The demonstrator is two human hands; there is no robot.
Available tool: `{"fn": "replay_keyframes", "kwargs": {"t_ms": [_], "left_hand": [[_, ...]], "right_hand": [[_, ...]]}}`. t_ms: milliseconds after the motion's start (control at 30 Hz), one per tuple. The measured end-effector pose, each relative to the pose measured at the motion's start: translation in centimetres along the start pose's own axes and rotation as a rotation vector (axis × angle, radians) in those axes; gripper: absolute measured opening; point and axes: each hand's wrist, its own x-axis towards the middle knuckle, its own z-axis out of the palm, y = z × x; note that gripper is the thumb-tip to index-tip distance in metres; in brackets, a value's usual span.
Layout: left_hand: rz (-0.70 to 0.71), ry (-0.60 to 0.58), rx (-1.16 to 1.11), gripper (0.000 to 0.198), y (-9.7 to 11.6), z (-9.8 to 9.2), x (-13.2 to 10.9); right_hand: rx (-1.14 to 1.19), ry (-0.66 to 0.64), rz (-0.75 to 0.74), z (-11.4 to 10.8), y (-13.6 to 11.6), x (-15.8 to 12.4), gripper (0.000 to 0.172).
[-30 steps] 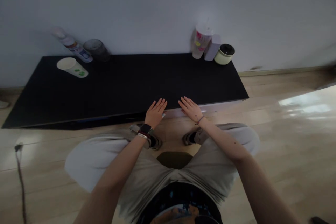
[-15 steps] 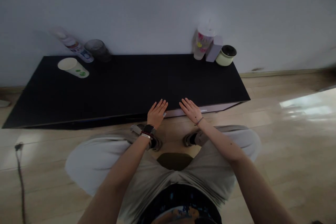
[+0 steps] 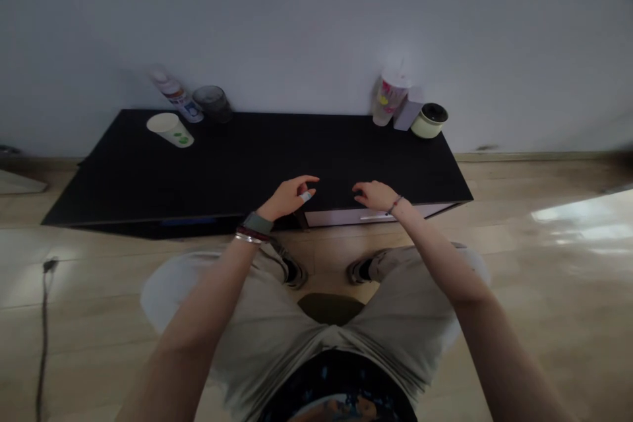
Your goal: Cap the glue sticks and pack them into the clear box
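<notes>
My left hand [image 3: 291, 196] is over the front edge of the black cabinet top [image 3: 277, 155], thumb and fingers apart, with nothing in it. A small white patch shows on its thumb. To its right, my right hand [image 3: 374, 195] is above the same edge, fingers slightly bent and apart, holding nothing. Whether either hand touches the surface I cannot tell. Below the right hand is a pale drawer front [image 3: 336, 217] with a light handle [image 3: 376, 217].
At the back left stand a spray can [image 3: 178, 97], a dark tumbler [image 3: 213, 104] and a white paper cup [image 3: 171, 130]. At the back right are a clear lidded cup [image 3: 390, 100], a pale box [image 3: 408, 110] and a cream jar [image 3: 428, 122]. A cable [image 3: 44, 330] lies on the floor.
Both hands have turned inward from lying flat with fingers pointing forward; their fingers are now bent and the wrists lie farther apart. The view has shifted, so the cabinet appears moved slightly right.
</notes>
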Motion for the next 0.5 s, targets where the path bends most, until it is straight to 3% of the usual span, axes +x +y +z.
{"fn": "replay_keyframes", "kwargs": {"t_ms": [100,167,233,300,400,500], "left_hand": [[-0.165,-0.299,-0.451,0.045,1.8,-2.3,-0.3],[-0.27,-0.332,-0.766,0.052,3.2,-3.3,-0.8],[-0.299,-0.198,-1.036,0.052,4.7,-3.7,-0.9],[-0.232,-0.001,-1.242,0.048,6.0,-3.6,-0.5],[-0.05,0.223,-1.439,0.048,6.7,-2.6,0.9],[0.037,0.329,-1.531,0.049,5.7,-0.9,2.1]], "right_hand": [[0.236,-0.365,-0.236,-2.9,-1.0,-1.0,0.028],[0.579,-0.449,-0.434,-4.8,-1.9,-2.0,0.041],[0.96,-0.321,-0.557,-6.1,-2.9,-2.8,0.057],[1.301,-0.069,-0.595,-6.5,-3.7,-3.0,0.068],[1.644,0.272,-0.515,-5.5,-4.5,-1.8,0.073],[1.797,0.416,-0.369,-3.3,-4.6,0.0,0.076]]}}
